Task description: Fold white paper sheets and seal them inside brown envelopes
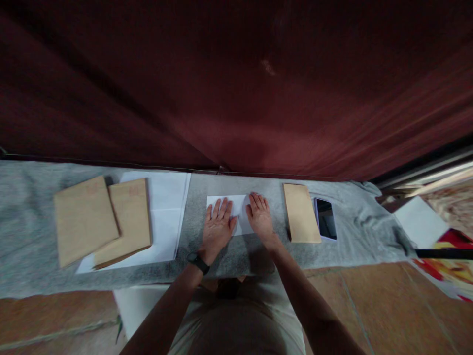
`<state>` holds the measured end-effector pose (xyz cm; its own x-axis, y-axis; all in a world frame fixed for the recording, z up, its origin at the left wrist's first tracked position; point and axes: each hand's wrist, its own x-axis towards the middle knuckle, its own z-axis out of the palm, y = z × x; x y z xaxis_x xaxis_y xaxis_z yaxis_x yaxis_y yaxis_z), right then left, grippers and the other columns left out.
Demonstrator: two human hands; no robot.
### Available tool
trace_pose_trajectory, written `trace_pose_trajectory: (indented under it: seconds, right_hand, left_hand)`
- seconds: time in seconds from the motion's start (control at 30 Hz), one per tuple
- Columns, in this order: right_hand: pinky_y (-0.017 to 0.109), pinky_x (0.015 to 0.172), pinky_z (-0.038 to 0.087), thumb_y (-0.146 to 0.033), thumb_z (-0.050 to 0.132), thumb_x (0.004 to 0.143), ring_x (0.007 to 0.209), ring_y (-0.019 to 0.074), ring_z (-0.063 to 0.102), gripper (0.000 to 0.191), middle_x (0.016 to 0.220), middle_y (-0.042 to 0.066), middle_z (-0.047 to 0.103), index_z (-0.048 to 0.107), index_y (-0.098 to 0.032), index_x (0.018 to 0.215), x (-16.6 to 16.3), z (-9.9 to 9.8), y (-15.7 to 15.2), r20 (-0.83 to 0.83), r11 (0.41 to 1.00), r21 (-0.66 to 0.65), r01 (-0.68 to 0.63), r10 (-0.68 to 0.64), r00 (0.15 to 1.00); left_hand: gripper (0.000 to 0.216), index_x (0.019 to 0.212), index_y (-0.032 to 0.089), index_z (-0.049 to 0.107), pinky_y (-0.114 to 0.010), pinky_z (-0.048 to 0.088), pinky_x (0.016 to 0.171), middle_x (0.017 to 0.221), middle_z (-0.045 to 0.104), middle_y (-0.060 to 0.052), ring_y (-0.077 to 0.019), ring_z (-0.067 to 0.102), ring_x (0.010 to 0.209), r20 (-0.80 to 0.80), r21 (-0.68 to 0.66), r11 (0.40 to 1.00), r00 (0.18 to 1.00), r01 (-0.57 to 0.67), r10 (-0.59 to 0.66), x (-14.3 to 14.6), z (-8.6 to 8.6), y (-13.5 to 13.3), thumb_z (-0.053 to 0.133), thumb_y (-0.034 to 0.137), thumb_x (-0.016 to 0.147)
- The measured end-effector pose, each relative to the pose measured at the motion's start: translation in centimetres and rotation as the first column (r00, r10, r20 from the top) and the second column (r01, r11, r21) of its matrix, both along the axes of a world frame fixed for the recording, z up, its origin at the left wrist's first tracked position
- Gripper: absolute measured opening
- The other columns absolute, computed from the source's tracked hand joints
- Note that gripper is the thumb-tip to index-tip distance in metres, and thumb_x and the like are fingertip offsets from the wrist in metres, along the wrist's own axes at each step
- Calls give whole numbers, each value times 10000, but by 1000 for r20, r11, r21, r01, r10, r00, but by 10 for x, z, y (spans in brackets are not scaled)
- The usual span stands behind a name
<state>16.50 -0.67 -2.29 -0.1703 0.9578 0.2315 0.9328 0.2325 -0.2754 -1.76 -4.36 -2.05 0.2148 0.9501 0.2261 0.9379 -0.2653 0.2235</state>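
Bare forearms (173,308) stretch over the grey-draped tabletop (194,222): left hand (217,228) flat, fingers fanned, on the left end of the white paper (241,217); right hand (260,218) flat, fingers closer together, on its right end!

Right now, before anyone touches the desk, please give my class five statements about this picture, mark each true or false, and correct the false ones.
1. The left hand and the right hand both rest on the small white paper. True.
2. The dark wristband is worn on the right wrist. False: it is on the left wrist.
3. The phone lies just right of the single brown piece. True.
4. The leftmost brown piece lies apart from its neighbour. False: it overlaps the second brown piece.
5. The cloth beneath the hands is yellow. False: it is grey.
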Motion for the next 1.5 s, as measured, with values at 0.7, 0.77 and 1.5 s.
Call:
trace_pose_trajectory:
  seconds: [0.7, 0.77, 1.5]
  right_hand:
    - [431, 1242, 317, -228, 390, 1075, 1448, 235, 460, 422, 1533, 148, 552, 588, -129, 1434, -20, 1, 6, -56, 997, 15, -73, 74, 996]
    - [461, 1252, 300, -256, 369, 1088, 1492, 252, 418, 460, 1585, 141, 509, 540, -133, 1497, -23, -5, -4, -45, 997, 5, -71, 71, 996]
    - [548, 1281, 180, -303, 357, 1101, 1573, 293, 289, 517, 1686, 110, 354, 425, -184, 1600, -28, 3, -14, 88, 996, -86, -18, 26, 996]
  left_hand:
    - [556, 1566, 104, 453, -559, 198, 1301, 1646, 424, -113, -308, 301, 1575, -11, -28, 999, 999, 41, -41, 13, -1, 6, 318, 293, 1061]
    - [557, 1580, 133, 437, -570, 189, 1303, 1650, 423, -80, -303, 278, 1584, -10, -36, 997, 998, 63, -63, 17, -3, 7, 321, 262, 1051]
    - [552, 1541, 65, 468, -528, 225, 1305, 1639, 433, -150, -289, 292, 1579, 38, -33, 999, 999, 32, -30, 23, 1, -8, 316, 202, 1029]
